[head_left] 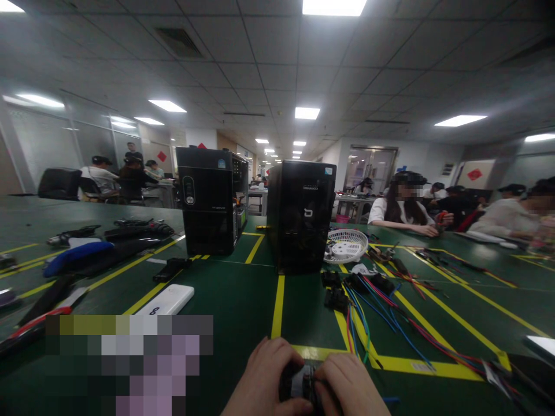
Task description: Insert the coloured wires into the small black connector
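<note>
Both hands are down at the near edge of the green table point(243, 300), wrapped around a small dark part point(303, 386). The left hand point(264, 378) grips it from the left, the right hand point(347, 381) from the right, fingers curled tight over it. It's too dark and covered up to say what the part really is, something black with a greyish middle.

Just past the hands there's yellow tape point(277, 306) marking out boxes on the mat. To the right is a mess of red and blue wires point(390, 315) with a few black connectors point(336, 297) at the far end of it. Further back stand two black PC towers, the left tower point(210, 199) and the right tower point(301, 214), with a white fan grille point(346, 245) just right of the latter. A white power bank point(165, 300) lies off to the left. People are sitting at tables well behind all that.
</note>
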A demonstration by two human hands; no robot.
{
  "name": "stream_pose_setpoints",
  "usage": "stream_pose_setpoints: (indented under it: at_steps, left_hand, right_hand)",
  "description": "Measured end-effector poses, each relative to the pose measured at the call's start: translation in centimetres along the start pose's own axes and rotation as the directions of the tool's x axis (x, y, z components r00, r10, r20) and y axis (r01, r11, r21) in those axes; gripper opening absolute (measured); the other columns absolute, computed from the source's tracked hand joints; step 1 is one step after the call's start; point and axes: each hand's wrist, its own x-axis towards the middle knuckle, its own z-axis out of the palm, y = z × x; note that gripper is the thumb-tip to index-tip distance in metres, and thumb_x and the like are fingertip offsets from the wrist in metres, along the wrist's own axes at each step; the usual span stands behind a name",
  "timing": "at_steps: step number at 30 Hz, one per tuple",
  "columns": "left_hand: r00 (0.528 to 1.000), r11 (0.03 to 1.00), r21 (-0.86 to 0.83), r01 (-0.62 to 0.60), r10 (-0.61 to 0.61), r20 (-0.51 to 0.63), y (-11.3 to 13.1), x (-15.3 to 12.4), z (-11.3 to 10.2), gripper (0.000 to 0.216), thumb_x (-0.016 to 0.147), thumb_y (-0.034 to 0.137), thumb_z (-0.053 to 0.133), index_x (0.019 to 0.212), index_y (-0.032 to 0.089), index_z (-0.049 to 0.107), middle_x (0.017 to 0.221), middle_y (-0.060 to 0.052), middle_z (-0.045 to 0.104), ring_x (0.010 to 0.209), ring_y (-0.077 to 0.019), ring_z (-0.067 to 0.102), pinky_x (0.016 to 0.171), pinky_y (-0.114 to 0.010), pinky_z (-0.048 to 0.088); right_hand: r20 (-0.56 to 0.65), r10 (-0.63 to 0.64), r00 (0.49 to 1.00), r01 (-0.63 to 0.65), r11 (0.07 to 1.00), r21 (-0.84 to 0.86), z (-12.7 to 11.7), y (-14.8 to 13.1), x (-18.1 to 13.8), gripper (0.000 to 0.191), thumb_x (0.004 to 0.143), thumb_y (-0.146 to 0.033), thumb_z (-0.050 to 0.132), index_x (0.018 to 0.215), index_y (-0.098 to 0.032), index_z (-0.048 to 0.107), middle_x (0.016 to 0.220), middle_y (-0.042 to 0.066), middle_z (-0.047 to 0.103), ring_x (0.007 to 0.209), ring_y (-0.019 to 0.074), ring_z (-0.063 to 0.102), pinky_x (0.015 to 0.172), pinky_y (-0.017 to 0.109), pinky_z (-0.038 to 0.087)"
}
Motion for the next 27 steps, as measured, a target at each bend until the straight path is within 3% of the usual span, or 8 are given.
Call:
stream_pose_setpoints:
  at_steps: [17,23,27]
  left_hand:
    - [1.000,0.999,-0.014,0.030,-0.030,0.007,0.4,0.1,-0.2,0.041,0.068,0.004,0.088,0.101,0.015,0.066,0.107,-0.006,0.065,0.105,-0.0286,0.059,0.109,-0.050,0.027]
    - [0.999,0.998,-0.066,-0.004,0.001,-0.041,0.1,-0.2,0.0,0.041,0.068,0.007,0.090,0.100,0.015,0.067,0.107,-0.004,0.065,0.105,-0.0279,0.060,0.111,-0.051,0.024]
    - [1.000,0.997,-0.073,0.012,-0.013,-0.009,-0.2,-0.1,0.2,0.042,0.067,0.004,0.089,0.101,0.015,0.066,0.108,-0.005,0.065,0.108,-0.0274,0.059,0.114,-0.050,0.020]
  right_hand:
    - [-0.095,-0.083,0.992,0.079,0.996,-0.042,-0.1,-0.2,0.3,0.019,0.087,-0.008,0.056,0.087,-0.026,0.052,0.079,-0.004,0.064,0.073,0.0158,0.060,0.072,0.031,0.048]
    - [-0.299,0.001,0.954,-0.008,1.000,-0.025,-2.4,-0.1,0.6,0.011,0.094,-0.015,0.051,0.093,-0.026,0.050,0.079,-0.002,0.062,0.071,0.0153,0.062,0.067,0.027,0.053]
    - [-0.198,0.047,0.979,-0.028,0.995,0.096,-2.3,0.1,0.2,0.016,0.095,-0.012,0.050,0.098,-0.028,0.052,0.083,-0.003,0.065,0.073,0.0122,0.066,0.066,0.021,0.054]
